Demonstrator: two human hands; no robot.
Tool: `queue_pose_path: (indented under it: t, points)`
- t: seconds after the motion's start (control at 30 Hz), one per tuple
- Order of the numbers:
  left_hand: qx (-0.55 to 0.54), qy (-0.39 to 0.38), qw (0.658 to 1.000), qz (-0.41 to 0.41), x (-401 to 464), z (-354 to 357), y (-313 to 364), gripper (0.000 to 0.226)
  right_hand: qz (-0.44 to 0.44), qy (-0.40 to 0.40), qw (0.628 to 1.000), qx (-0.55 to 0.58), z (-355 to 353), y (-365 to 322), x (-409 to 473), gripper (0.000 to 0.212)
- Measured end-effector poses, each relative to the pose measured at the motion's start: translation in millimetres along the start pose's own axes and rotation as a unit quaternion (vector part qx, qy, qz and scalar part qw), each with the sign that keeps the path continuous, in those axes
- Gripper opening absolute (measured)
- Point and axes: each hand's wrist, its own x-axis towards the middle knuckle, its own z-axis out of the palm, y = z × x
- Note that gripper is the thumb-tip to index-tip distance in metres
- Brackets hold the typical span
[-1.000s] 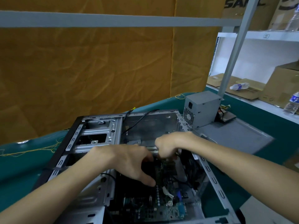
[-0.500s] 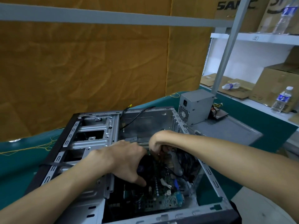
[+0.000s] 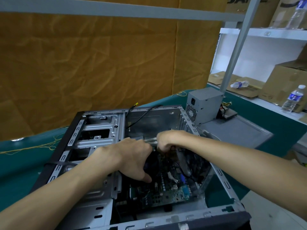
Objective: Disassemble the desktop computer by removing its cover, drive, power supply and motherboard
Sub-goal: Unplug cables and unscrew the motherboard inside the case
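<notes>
Here, one open computer case (image 3: 103, 146) lay on its side on a teal-covered table (image 3: 20, 163), its side cover off; the case serves as landmark for all entries.

Inside the case: one green motherboard (image 3: 167, 190), lying flat on the case floor in the near half. One black cable (image 3: 141, 115), running from the far rim down into the empty far compartment. Metal drive bays (image 3: 99, 128), at the far-left corner, with nothing visible in their openings.

Hands, both inside the case above the motherboard. Left hand (image 3: 131, 158): reached in from the near left, thumb pointing down toward the board, fingers curled over a dark part that cannot be identified; whether they truly gripped it cannot be told. Right hand (image 3: 167, 140): reached in from the right, fingers curled downward at the board's far edge; what they held, if anything, was hidden.

Outside the case: one grey power supply (image 3: 204, 103), standing just beyond the far-right corner. One grey side cover (image 3: 235, 130), lying flat to the right, under the power supply.

Right of the case, on a white shelf (image 3: 274, 103): cardboard boxes (image 3: 285, 83); one water bottle (image 3: 293, 98) upright.
</notes>
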Motion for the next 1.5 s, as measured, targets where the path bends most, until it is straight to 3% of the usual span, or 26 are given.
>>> queue_pose_path:
  t: [0.13,0.47,0.57,0.7,0.87,1.1,1.23,1.33,1.5]
  points:
    - [0.004,0.033,0.999,-0.009,2,1,-4,0.057,0.040,0.091,0.993,0.067,-6,8,2,0.005]
    - [-0.002,0.005,1.000,-0.023,18,9,2,0.056,0.034,0.038,0.998,0.029,-7,9,14,0.022]
    - [0.005,0.003,1.000,-0.027,18,10,1,0.064,0.043,-0.026,0.998,0.038,-11,12,15,0.013]
    - [0.020,0.001,0.999,-0.032,18,10,2,0.077,0.086,-0.163,0.974,0.131,-17,15,24,0.033]
    - [0.019,0.001,0.999,-0.037,17,9,3,0.077,0.096,-0.194,0.969,0.118,-17,12,30,0.035]
    - [0.010,-0.008,0.999,-0.034,17,6,3,0.069,0.026,-0.111,0.993,-0.015,-19,3,20,0.036]
    - [0.004,-0.017,0.999,-0.041,16,6,3,0.067,0.004,-0.121,0.990,-0.078,-18,2,14,0.033]
    - [0.011,-0.020,0.999,-0.046,17,7,4,0.074,0.010,-0.078,0.994,-0.073,-15,2,16,0.024]
    - [0.010,-0.017,0.999,-0.048,16,8,4,0.077,0.011,-0.010,0.999,0.042,-6,16,22,0.023]
